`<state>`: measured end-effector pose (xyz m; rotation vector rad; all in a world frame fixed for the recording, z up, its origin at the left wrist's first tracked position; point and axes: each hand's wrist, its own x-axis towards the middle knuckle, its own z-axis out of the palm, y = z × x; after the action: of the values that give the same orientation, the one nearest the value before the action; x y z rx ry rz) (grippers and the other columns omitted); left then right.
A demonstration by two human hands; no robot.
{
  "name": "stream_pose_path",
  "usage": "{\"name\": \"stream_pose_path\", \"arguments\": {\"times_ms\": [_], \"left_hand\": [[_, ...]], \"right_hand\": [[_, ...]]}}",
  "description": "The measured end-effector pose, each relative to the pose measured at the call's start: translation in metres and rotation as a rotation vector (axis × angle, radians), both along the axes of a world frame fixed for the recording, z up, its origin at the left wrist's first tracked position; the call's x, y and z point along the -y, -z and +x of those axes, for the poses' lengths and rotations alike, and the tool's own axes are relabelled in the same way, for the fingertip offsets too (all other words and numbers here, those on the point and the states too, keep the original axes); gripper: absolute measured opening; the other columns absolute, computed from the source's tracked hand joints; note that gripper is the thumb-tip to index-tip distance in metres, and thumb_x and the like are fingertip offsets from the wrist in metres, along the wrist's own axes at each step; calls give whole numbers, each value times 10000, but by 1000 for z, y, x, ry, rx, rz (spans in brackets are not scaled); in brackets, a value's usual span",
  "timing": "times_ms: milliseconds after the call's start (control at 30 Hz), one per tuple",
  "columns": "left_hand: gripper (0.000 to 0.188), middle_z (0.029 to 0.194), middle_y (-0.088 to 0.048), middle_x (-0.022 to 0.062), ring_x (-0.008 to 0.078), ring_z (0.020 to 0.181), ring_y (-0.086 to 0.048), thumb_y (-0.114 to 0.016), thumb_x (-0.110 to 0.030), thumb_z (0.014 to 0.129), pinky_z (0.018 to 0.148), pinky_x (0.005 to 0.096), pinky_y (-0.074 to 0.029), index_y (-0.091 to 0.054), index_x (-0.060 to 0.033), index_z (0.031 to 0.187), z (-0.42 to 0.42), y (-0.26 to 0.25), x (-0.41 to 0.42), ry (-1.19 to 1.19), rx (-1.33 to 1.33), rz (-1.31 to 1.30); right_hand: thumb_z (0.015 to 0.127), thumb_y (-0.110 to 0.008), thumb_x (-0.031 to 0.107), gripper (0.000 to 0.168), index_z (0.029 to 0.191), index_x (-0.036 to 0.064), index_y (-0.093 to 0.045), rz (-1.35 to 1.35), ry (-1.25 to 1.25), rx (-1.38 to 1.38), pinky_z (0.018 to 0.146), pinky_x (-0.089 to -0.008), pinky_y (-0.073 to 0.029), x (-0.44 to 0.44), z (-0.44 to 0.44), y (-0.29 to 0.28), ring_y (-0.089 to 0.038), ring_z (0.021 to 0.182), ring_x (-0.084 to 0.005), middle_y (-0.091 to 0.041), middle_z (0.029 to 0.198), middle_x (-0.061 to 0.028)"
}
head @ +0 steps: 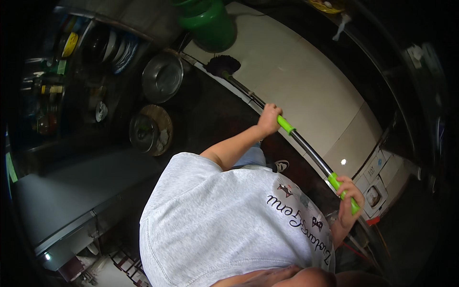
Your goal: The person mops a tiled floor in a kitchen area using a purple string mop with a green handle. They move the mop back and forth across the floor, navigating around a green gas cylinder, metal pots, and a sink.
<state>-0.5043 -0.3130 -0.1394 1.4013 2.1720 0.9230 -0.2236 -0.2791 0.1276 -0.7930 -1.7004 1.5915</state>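
My left hand (270,119) is closed around the pole of a mop (311,152), just at the end of a bright green sleeve. Farther up the pole, my right hand (348,198) grips the green end handle. The pole runs slantwise across the front of my body. At its far end, the dark mop head (223,66) lies low by the base strip of a pale tiled surface (304,75), close to a green gas cylinder (209,27). My shoe (282,165) shows on the dark floor under the pole.
On the left stand a metal basin (163,77) and a round wooden board (165,123) bearing a bowl (142,133). Behind them, a shelf holds several plates (120,50). A tiled block with an opening (374,195) is at the right. A yellow basket (328,5) sits at the top.
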Motion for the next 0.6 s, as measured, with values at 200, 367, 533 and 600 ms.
{"name": "stream_pose_path", "arguments": {"times_ms": [200,367,533,600], "left_hand": [[158,841,-541,147,337,905,-480,-691,-133,616,787,396,-434,-608,-74,737,129,-28,-21,289,109,-22],[235,883,-560,136,326,920,-516,-712,-195,631,810,390,-450,-621,-85,817,225,-44,-31,713,98,-119],[227,937,-577,112,295,967,-557,-676,-248,707,766,389,-492,-618,-119,885,256,-62,-32,1017,66,-255],[231,953,-598,80,274,974,-575,-665,-281,719,754,395,-500,-630,-147,904,242,-76,-42,1066,22,-317]], "right_hand": [[864,-512,138,219,687,62,-407,56,313,53,825,-457,-428,36,128,-36,-555,919,-334,-539,751,-124],[882,-499,212,164,787,85,-457,299,689,502,792,-448,-436,72,208,-75,-549,896,-296,-538,781,-98],[882,-506,228,162,874,66,-494,557,799,823,740,-414,-453,109,219,-101,-563,842,-262,-563,808,-94],[882,-509,234,177,908,58,-509,582,774,913,719,-400,-459,103,213,-105,-569,821,-248,-573,819,-92]]}}
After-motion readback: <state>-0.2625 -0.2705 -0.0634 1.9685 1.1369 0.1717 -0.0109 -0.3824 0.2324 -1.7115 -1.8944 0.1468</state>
